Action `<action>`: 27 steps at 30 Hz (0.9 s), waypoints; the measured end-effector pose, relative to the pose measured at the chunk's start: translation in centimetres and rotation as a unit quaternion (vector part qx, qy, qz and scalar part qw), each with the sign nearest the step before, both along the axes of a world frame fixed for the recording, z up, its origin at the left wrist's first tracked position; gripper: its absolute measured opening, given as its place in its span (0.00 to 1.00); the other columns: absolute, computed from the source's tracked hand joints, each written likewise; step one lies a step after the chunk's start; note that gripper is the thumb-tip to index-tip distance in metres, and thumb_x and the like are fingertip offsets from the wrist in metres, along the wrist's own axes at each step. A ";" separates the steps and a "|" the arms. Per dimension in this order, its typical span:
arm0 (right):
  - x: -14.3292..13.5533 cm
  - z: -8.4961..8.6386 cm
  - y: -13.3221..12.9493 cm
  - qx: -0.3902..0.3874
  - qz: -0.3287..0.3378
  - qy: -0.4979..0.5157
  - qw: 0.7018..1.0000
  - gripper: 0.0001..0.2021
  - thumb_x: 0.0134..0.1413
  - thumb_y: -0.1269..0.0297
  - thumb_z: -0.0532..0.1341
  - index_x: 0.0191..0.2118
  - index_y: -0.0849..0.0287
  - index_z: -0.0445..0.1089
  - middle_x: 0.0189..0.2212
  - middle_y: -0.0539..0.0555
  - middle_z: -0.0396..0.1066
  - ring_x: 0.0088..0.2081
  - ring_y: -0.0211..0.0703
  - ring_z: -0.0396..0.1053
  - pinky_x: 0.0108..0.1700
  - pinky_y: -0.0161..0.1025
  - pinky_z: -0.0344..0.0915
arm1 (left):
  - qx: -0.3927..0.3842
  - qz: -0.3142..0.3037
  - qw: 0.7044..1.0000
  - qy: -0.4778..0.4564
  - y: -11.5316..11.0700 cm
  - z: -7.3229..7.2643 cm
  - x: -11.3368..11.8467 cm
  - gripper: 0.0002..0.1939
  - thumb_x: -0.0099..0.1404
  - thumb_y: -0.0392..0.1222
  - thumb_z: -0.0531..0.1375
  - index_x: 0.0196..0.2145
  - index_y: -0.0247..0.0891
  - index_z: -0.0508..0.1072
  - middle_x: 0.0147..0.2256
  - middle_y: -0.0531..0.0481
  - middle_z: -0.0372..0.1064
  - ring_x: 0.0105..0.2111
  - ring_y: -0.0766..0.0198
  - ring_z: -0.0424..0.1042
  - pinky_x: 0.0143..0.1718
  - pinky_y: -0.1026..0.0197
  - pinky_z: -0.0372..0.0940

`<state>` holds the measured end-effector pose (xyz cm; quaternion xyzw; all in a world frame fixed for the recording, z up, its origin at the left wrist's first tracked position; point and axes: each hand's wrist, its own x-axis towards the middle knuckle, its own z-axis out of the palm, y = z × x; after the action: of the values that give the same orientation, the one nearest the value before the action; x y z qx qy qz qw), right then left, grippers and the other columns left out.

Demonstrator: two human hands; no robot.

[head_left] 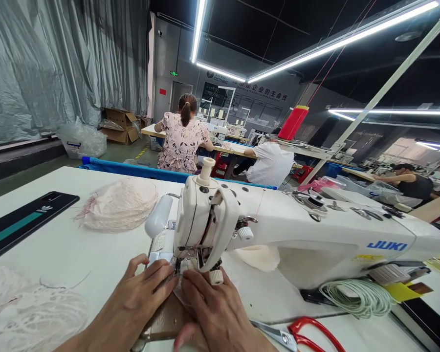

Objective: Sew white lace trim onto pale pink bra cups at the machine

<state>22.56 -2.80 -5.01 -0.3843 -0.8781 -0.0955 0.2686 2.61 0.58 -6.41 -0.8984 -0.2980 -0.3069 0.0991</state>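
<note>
A white JUKI sewing machine point(297, 230) stands before me. A small piece of sheer white fabric point(184, 288) lies under its needle area, mostly covered by my fingers. My left hand point(141, 296) rests on the left side of the machine bed, its fingers stretched and apart, fingertips at the fabric's edge by the presser foot. Just right of the needle, my right hand point(216, 305) has its fingers together on the fabric and its thumb bent beneath, so the cloth seems pinched there. The needle tip is hidden by the fingers and the machine head.
Pale fabric pieces point(119, 205) are piled left of the machine, with white lace pieces point(40, 310) nearer me. A dark phone point(29, 222) lies far left. Red-handled scissors point(308, 335) and a coil of pale green cord point(359, 298) lie right. Other people sit at machines beyond.
</note>
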 end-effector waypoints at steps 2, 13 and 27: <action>0.0 0.0 0.0 0.002 -0.002 -0.006 1.000 0.34 0.53 0.34 0.48 0.45 0.62 0.67 0.37 0.59 0.75 0.34 0.49 0.73 0.43 0.47 0.64 | 0.000 0.001 1.000 -0.001 0.0 -0.1 0.0 0.12 0.72 0.40 0.48 0.43 0.41 0.71 0.40 0.52 0.73 0.44 0.64 0.67 0.49 0.56 0.46; -0.3 -1.4 -0.1 0.074 0.013 0.040 0.996 0.38 0.58 0.36 0.32 0.39 0.59 0.70 0.29 0.55 0.74 0.30 0.45 0.70 0.43 0.46 0.59 | 0.054 -0.015 0.998 -0.006 -0.5 -0.1 0.1 0.15 0.73 0.35 0.45 0.43 0.36 0.71 0.42 0.46 0.73 0.47 0.61 0.65 0.49 0.53 0.48; 0.5 -1.0 0.3 0.060 -0.017 -0.004 0.998 0.27 0.56 0.40 0.53 0.46 0.60 0.69 0.39 0.57 0.76 0.42 0.55 0.70 0.51 0.56 0.53 | 0.072 0.015 0.997 -0.009 -0.9 -1.1 -0.2 0.18 0.72 0.33 0.44 0.42 0.37 0.73 0.40 0.47 0.73 0.45 0.60 0.66 0.46 0.55 0.51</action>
<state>23.04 -2.49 -5.97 -0.3815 -0.8653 -0.1541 0.2863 2.46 -0.27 -7.52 -0.8813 -0.2898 -0.3344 0.1656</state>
